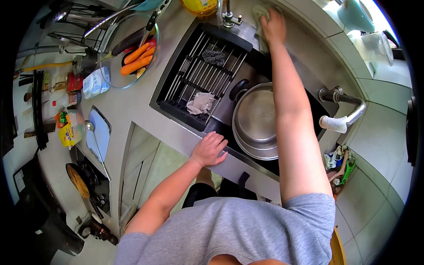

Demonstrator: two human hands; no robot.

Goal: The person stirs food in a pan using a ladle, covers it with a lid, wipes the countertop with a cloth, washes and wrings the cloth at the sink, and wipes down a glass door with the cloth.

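Observation:
My right hand [274, 28] reaches to the far side of the sink and presses a pale green cloth [259, 17] on the ledge beside the faucet [229, 18]. Its fingers are bent over the cloth. At the front edge of the counter [176, 128], my left hand [209, 150] lies flat with fingers apart and nothing in it. In the sink under my right arm sits a steel pot [255, 115] with a dark handle; the arm hides part of it. A black drain rack [194, 73] spans the left side, bearing a steel scrubber [213, 57] and a crumpled greyish rag [201, 103].
Left of the sink stands a glass bowl [117, 79] with carrots [138, 59] and a knife handle [152, 20] by its rim. An oil bottle [198, 6] is behind the rack. A bent metal pipe [355, 115] rises at the right. A ladle [90, 126] lies farther left.

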